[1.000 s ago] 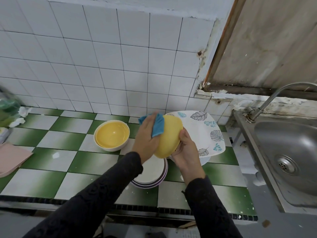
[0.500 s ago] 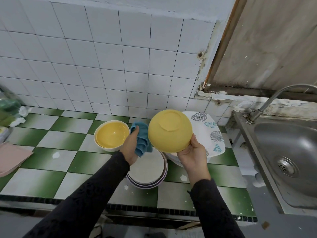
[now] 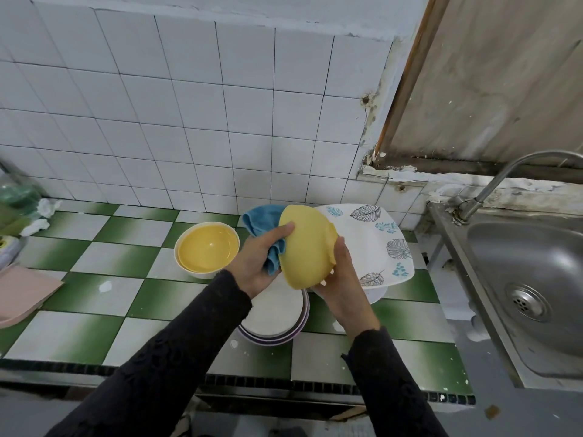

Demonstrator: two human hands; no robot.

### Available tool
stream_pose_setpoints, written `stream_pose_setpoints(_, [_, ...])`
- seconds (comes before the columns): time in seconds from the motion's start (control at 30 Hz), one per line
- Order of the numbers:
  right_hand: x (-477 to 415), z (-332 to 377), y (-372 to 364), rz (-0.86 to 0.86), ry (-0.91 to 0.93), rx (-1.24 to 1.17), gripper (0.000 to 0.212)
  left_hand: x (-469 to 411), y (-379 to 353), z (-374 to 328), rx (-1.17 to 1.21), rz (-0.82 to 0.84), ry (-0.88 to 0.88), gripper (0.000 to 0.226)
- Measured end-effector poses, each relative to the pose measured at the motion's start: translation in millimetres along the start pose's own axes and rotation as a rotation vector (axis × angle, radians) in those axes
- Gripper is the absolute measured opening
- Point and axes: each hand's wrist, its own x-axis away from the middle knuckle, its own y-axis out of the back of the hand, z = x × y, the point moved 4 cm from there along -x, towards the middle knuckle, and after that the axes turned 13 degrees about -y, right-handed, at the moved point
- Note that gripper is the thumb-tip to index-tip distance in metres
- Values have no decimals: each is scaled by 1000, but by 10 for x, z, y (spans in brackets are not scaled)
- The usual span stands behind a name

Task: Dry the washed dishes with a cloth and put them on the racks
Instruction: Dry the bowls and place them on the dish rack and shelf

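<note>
A yellow bowl (image 3: pixel 307 247) is tipped on its side above the counter, its outside facing me. My right hand (image 3: pixel 342 280) grips it from the right and below. My left hand (image 3: pixel 257 260) holds a blue cloth (image 3: pixel 263 223) against the bowl's left side, thumb on the bowl. Under my hands lies a stack of round white plates (image 3: pixel 273 316) with purple rims. A square white plate with leaf prints (image 3: pixel 372 244) rests behind the bowl. Another yellow bowl (image 3: pixel 206 249) sits upright, nested in a white one, to the left.
The counter (image 3: pixel 94 294) has green and white tiles, with a tiled wall behind. A steel sink (image 3: pixel 536 279) with a tap (image 3: pixel 492 187) is at the right. A pink tray (image 3: pixel 22 291) and a green bottle (image 3: pixel 15 200) are at the left edge.
The bowl has turned from base-towards-me to lying on its side. My left hand has come back from beside the bowl and presses the cloth onto it again.
</note>
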Motion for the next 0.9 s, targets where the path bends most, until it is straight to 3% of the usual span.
stream_pose_setpoints(0.13, [-1,-61,-77,94,-8,-50,105,44,-194,33,50,55,12,14])
stream_pose_setpoints(0.27, [-5,-118,-95,260,-207,-371,99,4,-131,38,-112,-110,38,33])
stream_pose_setpoints(0.33, [10,-137,-80,283,-285,-536,96,29,-140,-10,-257,-194,-117,24])
stream_pose_setpoints(0.4, [54,-161,-109,305,-333,-604,95,75,-191,-100,-467,-168,-424,8])
stream_pose_setpoints(0.47, [81,-194,-168,376,-339,-625,96,122,-214,-100,-882,12,-706,34])
stream_pose_setpoints(0.5, [94,-212,-189,384,-338,-622,99,117,-234,-28,-1112,163,-766,45])
stream_pose_setpoints(0.6, [114,-226,-197,338,-320,-581,118,99,-282,284,-1483,499,-625,55])
stream_pose_setpoints(0.7, [88,-238,-121,301,-309,-561,127,90,-281,374,-1400,537,-352,53])
stream_pose_setpoints(0.83, [67,-176,-36,250,-262,-539,131,134,-327,346,-1429,601,-269,51])
stream_pose_setpoints(0.9, [48,-170,7,190,-267,-547,137,139,-308,339,-1330,610,-211,44])
